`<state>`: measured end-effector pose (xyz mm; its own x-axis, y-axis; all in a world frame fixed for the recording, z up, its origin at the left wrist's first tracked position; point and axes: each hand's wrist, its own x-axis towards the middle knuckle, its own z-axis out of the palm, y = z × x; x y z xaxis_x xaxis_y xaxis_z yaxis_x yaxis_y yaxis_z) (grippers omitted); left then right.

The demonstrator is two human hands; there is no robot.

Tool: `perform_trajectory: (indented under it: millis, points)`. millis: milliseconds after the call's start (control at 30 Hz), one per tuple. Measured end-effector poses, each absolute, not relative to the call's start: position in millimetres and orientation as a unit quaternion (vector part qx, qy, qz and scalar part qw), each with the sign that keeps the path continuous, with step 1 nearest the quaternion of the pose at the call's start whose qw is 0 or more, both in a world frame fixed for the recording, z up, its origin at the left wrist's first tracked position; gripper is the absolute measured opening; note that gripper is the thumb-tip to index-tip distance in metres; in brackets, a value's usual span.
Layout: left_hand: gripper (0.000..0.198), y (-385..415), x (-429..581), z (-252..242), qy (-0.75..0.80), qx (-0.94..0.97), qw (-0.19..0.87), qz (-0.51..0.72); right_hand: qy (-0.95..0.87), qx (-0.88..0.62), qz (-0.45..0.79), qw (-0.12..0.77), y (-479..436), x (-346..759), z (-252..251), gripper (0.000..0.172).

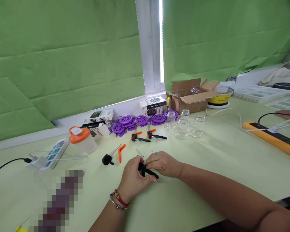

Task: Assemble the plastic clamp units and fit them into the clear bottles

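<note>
My left hand (135, 180) is wrapped round a black handle-like part (151, 172), its thumb along the lower side. My right hand (163, 164) meets it from the other side, fingers closed together on the upper part of the same piece; the fingertips partly hide it. Just beyond the hands lies a thin pale rod (139, 152). To the left are an orange bent lever (121, 153) and a black knob with a metal shaft (107, 159). Farther back rest two black-and-orange handle assemblies (140, 139), (157, 136).
Purple plastic wheel-shaped parts (126, 120) and several clear jars (182, 129) stand behind. At the back are an open cardboard box (189, 103) and printed boxes (153, 103). An orange-lidded container (84, 141) and a white power strip (56, 153) sit left; an orange-black power strip (273, 138) lies right.
</note>
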<state>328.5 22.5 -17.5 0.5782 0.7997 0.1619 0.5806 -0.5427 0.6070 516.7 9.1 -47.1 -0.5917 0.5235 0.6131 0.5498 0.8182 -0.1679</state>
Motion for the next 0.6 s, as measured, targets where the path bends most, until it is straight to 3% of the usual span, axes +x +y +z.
perform_trajectory:
  millis: [367, 600]
  points:
    - [0.048, 21.4, 328.0, -17.4, 0.393, 0.864, 0.227, 0.216, -0.886, -0.302, -0.001, 0.352, 9.0, 518.9, -45.5, 0.025]
    - [0.062, 18.3, 328.3, -14.3, 0.387, 0.873, 0.200, 0.219, -0.887, -0.299, 0.000, 0.352, 7.5, 519.5, -45.1, 0.025]
